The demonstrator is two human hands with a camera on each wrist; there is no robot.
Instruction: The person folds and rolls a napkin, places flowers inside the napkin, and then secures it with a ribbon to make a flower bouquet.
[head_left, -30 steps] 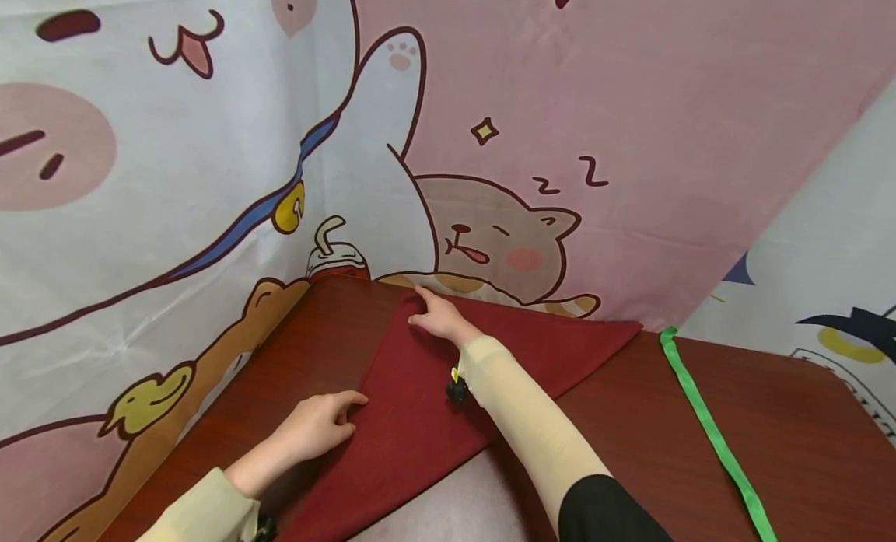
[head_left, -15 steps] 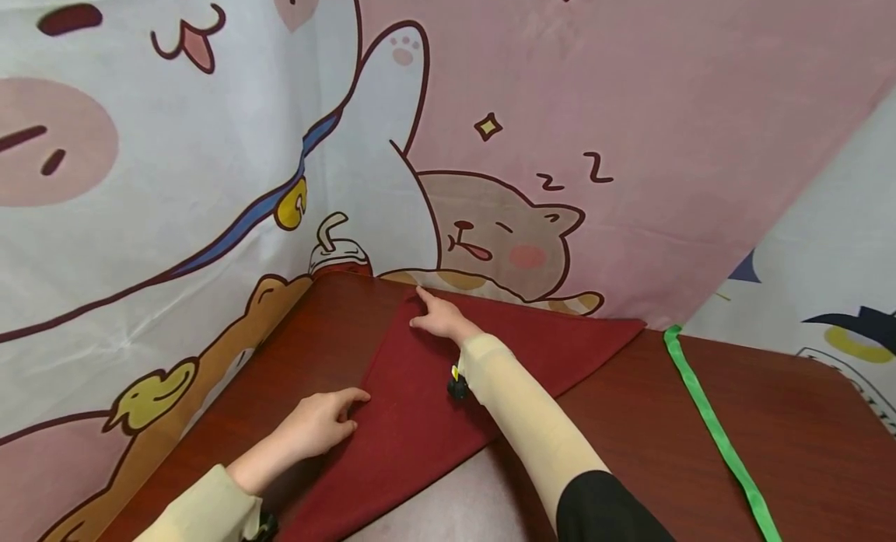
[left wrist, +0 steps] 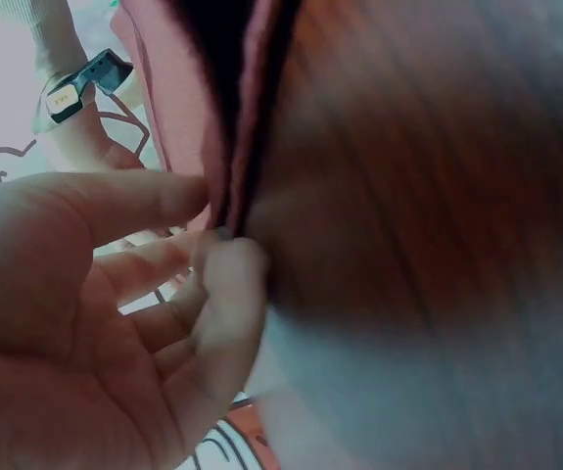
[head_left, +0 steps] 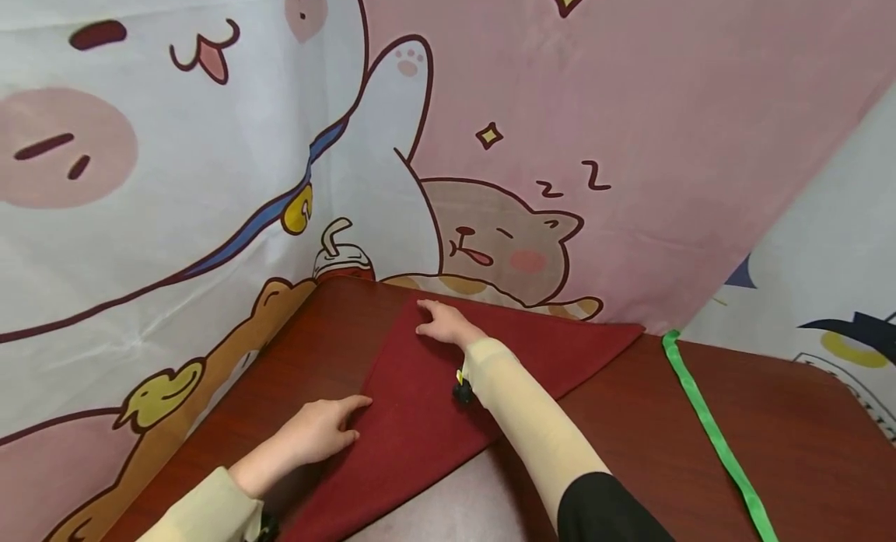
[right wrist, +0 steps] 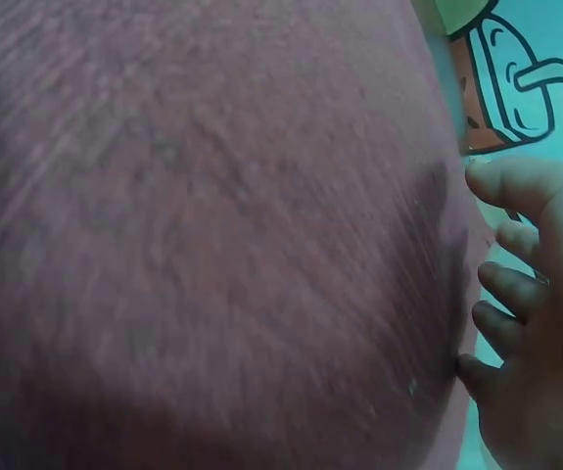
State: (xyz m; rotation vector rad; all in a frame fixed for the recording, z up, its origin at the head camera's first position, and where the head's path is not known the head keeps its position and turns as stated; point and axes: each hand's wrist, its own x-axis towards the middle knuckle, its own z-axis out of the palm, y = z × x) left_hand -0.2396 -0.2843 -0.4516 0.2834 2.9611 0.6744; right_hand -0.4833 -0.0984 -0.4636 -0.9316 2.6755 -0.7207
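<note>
A dark red cloth (head_left: 427, 417), folded into a triangle, lies across the wooden table. My left hand (head_left: 315, 431) is at its left edge, index finger and thumb spread apart in the head view. In the left wrist view, the left hand's fingertips (left wrist: 237, 259) touch two cloth layers that part slightly along the fold's open edge. Close to the far corner, my right hand (head_left: 446, 324) reaches over the cloth with its index finger extended. In the right wrist view, the right hand's loosely bent fingers (right wrist: 506, 294) meet the cloth's border.
A green strip (head_left: 710, 429) lies lengthwise on the table (head_left: 308, 363) to the right of the cloth. Behind the table hangs a printed backdrop (head_left: 630, 122) with cartoon cats, its corner at the table's far left. Both wrists carry small black devices.
My right hand has drawn slightly back from the cloth's far corner. The left hand stays at the left edge, its fingers shifting only a little. The head view has shifted slightly.
</note>
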